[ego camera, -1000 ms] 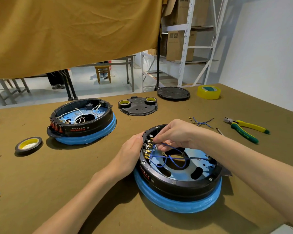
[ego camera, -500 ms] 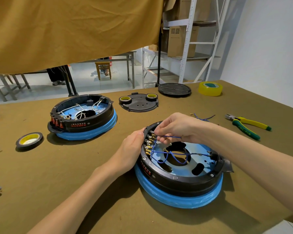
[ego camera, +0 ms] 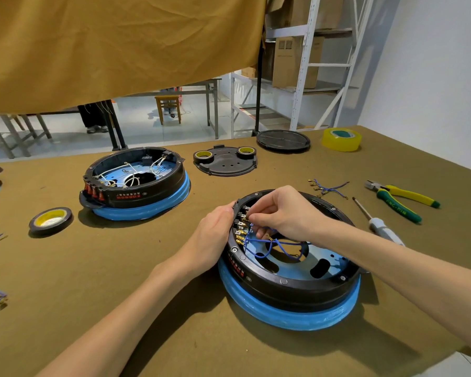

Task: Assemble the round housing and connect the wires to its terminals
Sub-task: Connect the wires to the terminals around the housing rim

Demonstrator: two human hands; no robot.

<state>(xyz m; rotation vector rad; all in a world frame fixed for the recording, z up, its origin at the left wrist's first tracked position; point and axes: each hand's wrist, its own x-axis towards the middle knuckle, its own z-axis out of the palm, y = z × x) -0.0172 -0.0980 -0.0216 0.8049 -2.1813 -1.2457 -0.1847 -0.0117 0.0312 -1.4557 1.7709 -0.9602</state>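
A round black housing (ego camera: 294, 284) on a blue base sits near the table's front, its inside open. A row of brass terminals (ego camera: 241, 231) runs along its left inner wall. Blue wires (ego camera: 272, 244) loop from them across the central hole. My left hand (ego camera: 215, 238) grips the housing's left outer rim. My right hand (ego camera: 286, 213) reaches in from the right and pinches a blue wire end at the upper terminals. The fingertips hide the connector itself.
A second housing (ego camera: 136, 186) with white wires stands at the left. Black tape roll (ego camera: 51, 220), lid plate (ego camera: 225, 161) with two tape rolls, round cover (ego camera: 283, 141), yellow tape (ego camera: 341, 139), spare blue wires (ego camera: 328, 187), screwdriver (ego camera: 378, 224) and pliers (ego camera: 400, 200) lie around.
My right hand has shifted slightly along the terminal row, still working the blue wire. My left hand keeps its hold on the rim. The view has tilted a little.
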